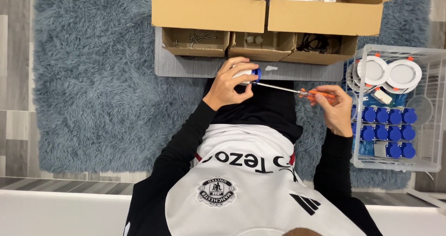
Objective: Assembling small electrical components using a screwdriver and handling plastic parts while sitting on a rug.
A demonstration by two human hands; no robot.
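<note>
My left hand (231,82) grips a small white and blue round part (247,71) just in front of the grey board. My right hand (333,108) holds an orange-handled screwdriver (304,92) by its handle. The thin metal shaft runs left, and its tip meets the blue side of the part. Both hands hover above my black-clad lap.
A grey board (186,66) carries three small open cardboard trays: screws (195,42), small white pieces (260,43), black cables (318,45). Two large cardboard boxes (209,11) stand behind. A white wire basket (432,124) at right holds round white lamps and several blue-capped parts. A shaggy blue-grey rug (93,78) lies beneath.
</note>
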